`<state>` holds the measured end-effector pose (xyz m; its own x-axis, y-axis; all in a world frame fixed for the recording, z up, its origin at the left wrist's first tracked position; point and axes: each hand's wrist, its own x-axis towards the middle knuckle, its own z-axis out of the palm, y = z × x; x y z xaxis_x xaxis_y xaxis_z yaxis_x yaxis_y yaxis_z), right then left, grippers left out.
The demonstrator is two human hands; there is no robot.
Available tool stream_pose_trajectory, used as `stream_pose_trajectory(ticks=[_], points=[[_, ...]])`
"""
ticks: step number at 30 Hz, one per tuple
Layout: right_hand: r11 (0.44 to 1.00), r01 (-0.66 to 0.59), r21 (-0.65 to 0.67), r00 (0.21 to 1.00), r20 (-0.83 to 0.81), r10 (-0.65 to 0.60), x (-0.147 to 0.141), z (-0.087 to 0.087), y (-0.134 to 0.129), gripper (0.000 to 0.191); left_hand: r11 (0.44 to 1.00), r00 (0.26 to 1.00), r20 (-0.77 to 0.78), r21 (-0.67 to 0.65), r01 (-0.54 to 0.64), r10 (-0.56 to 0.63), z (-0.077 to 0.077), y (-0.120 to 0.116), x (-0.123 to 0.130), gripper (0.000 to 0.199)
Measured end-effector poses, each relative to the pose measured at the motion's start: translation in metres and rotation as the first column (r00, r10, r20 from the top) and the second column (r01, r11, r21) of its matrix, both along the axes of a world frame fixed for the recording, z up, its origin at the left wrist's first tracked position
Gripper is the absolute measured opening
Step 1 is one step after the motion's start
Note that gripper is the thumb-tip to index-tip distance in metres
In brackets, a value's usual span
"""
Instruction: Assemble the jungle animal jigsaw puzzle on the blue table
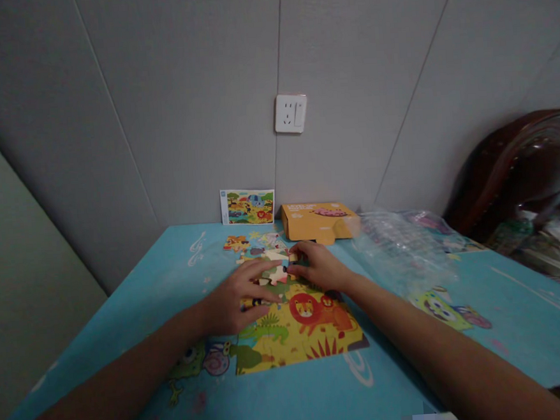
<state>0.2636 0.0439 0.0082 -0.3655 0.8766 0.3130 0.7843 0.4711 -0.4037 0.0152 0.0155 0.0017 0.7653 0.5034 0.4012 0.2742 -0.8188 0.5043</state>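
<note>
A partly joined jigsaw puzzle [275, 348] with lions and a green crocodile lies on the blue tablecloth. Over its upper left part, my left hand [240, 296] rests with its fingers spread, the fingertips touching pieces. My right hand [319, 265] is at the puzzle's upper edge, thumb and fingers pinched on a small puzzle piece [292, 259]. Light-coloured pieces [277, 274] lie between the two hands. Beyond them are loose pieces [235, 242], one of them orange. The hands hide part of the puzzle.
A picture card [248, 207] leans on the wall beside an orange box [320, 221]. Crumpled clear plastic [402, 246] lies on the tablecloth [178, 396] at the right. A socket [291, 114] is on the wall. A dark red chair [512, 168] stands at the far right.
</note>
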Motion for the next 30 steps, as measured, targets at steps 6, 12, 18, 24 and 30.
stream_pose_trajectory(ticks=[6,12,18,24,30], points=[[0.998,0.063,-0.001,0.993,-0.105,-0.063,-0.002,0.0,0.002,0.014,0.987,0.968,-0.251,0.158,0.016,0.024,-0.001,0.002,0.0,0.036],[0.979,0.206,-0.001,0.95,-0.24,-0.2,0.0,0.0,0.004,0.016,0.985,0.928,-0.349,0.153,-0.083,0.132,-0.006,0.009,-0.007,0.047],[1.0,0.005,-0.017,0.916,-0.402,-0.011,-0.006,0.002,-0.005,0.022,0.972,0.953,-0.231,0.175,-0.156,0.195,-0.009,0.01,-0.005,0.042],[0.968,-0.216,-0.124,0.925,-0.344,0.163,-0.018,0.001,-0.017,0.026,0.948,0.97,0.033,0.208,-0.242,0.241,-0.012,0.017,-0.001,0.023],[0.97,-0.206,-0.131,0.943,-0.29,0.162,-0.018,0.003,-0.015,0.028,0.963,0.955,0.206,0.119,-0.241,0.213,-0.012,0.019,0.005,0.03]])
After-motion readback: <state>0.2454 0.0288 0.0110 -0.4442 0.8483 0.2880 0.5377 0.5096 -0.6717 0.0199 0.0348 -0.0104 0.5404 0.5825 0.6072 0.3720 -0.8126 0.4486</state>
